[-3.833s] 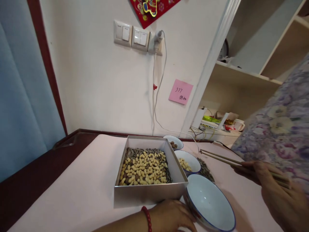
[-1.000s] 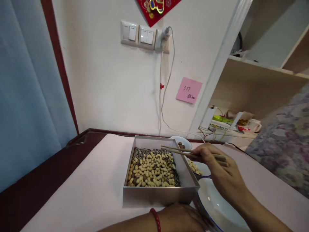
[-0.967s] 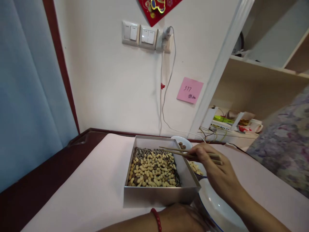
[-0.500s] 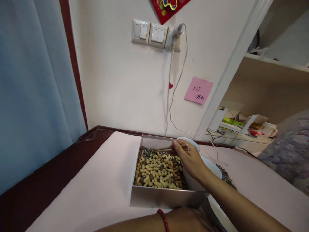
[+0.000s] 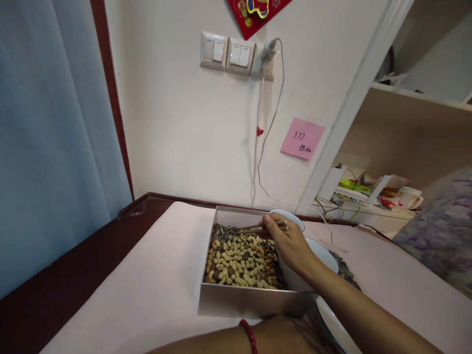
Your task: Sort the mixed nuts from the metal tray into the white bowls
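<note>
A grey square box (image 5: pixel 254 300) on the pink table holds peanuts (image 5: pixel 239 260), striped sunflower seeds (image 5: pixel 224 232) and a few brown nuts. My right hand (image 5: pixel 291 243) reaches over the box's right wall, closed on a pair of wooden chopsticks (image 5: pixel 254 228) whose tips rest at the seeds in the far part of the box. My left hand (image 5: pixel 291 337), with a red bead bracelet on the wrist, lies at the near right corner of the box; its fingers are cut off by the picture's edge.
Three white bowls stand right of the box: a far one (image 5: pixel 291 219), a middle one (image 5: pixel 326 248) and a near one (image 5: pixel 332 322). Loose seeds (image 5: pixel 346 275) lie on the table. A charger cable (image 5: pixel 258 147) hangs down the wall. A cluttered shelf (image 5: pixel 372 196) is at right.
My right hand has carried the chopsticks from the right side of the table leftward over the box, and their tips now lie among the seeds. My left hand has stayed by the box corner.
</note>
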A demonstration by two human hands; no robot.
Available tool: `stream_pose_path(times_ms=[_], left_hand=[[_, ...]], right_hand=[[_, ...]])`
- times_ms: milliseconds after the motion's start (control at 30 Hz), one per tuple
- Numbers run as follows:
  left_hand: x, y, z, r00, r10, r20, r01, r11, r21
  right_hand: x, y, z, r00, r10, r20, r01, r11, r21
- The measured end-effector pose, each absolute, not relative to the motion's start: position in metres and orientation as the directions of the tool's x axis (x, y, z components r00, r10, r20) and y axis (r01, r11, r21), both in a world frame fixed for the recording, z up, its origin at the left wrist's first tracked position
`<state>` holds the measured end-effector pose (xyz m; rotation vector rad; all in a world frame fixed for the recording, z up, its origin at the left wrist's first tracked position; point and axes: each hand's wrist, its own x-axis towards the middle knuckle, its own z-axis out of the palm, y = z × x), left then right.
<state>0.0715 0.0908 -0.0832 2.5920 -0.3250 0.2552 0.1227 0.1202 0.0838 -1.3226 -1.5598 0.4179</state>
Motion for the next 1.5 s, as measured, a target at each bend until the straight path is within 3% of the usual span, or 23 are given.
stream_pose_path(times_ms=[367,733,833,1000,1167,1333,1500], left_hand=[[0.070,0.095,-0.090,0.940,-0.228,0.254,-0.332,-0.785,0.522],[0.055,0.091,-0.082,0.939,-0.208,0.275,-0.326,-0.795,0.512],[0.046,0.089,-0.077,0.927,-0.189,0.325,-0.336,-0.805,0.489],[0.042,0.088,-0.074,0.927,-0.176,0.331,-0.325,-0.819,0.473],[0.041,0.089,-0.069,0.937,-0.160,0.311,-0.299,-0.828,0.475],[0.038,0.088,-0.064,0.936,-0.152,0.317,-0.297,-0.827,0.478],[0.039,0.089,-0.066,0.936,-0.162,0.314,-0.303,-0.826,0.475]], right_hand=[[0.122,0.118,0.084,0.143,0.882,0.449,0.465,0.340,-0.817],[0.158,0.061,0.106,0.418,0.834,0.361,0.226,0.289,-0.930],[0.182,0.031,0.114,0.543,0.748,0.382,0.200,0.326,-0.924],[0.227,-0.013,0.117,0.759,0.472,0.447,0.299,0.357,-0.885],[0.263,-0.036,0.103,0.804,0.402,0.438,0.328,0.315,-0.891],[0.260,-0.031,0.100,0.780,0.411,0.472,0.336,0.360,-0.870],[0.229,-0.007,0.105,0.700,0.549,0.457,0.280,0.377,-0.883]])
